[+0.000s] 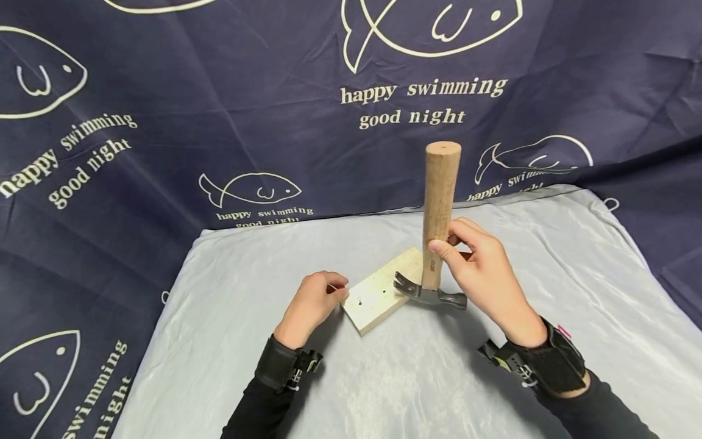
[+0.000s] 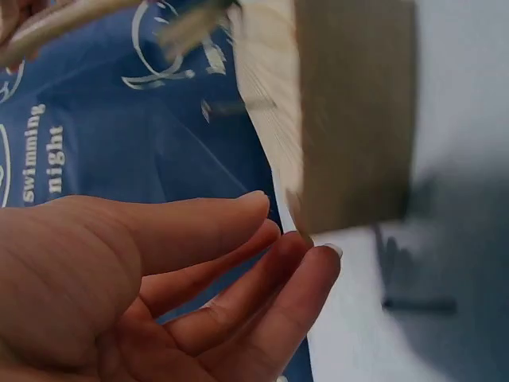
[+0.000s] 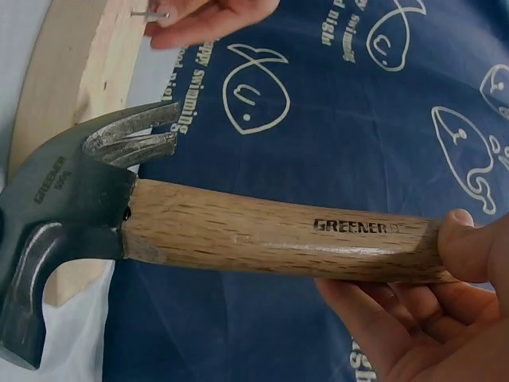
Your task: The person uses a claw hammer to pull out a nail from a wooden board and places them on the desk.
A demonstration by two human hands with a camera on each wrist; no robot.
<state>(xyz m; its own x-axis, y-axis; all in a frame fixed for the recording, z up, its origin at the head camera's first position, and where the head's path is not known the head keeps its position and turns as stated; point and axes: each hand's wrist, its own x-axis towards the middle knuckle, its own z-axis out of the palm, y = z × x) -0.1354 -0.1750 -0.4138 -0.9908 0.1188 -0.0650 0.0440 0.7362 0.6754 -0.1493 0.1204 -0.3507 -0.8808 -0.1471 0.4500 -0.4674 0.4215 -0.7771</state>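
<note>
My right hand (image 1: 488, 274) pinches the wooden handle of a claw hammer (image 1: 439, 213), thumb on one side and fingers on the other. The hammer stands handle up, its dark steel head (image 3: 71, 199) low over the right part of a pale wooden board (image 1: 378, 299), claw towards the left. A nail (image 3: 149, 14) sticks out of the board near its left end, and a small dark spot shows farther along. At that end my left hand (image 1: 315, 305) has its fingertips right at the board's edge; in the left wrist view, thumb and fingers (image 2: 294, 294) are loosely bent and apart.
A light grey cloth (image 1: 384, 390) covers the table under the board. Dark blue fabric (image 1: 329, 146) printed with white fish and lettering hangs behind and at both sides. In the left wrist view a thin dark bar shape (image 2: 417, 305) shows on the cloth below the board.
</note>
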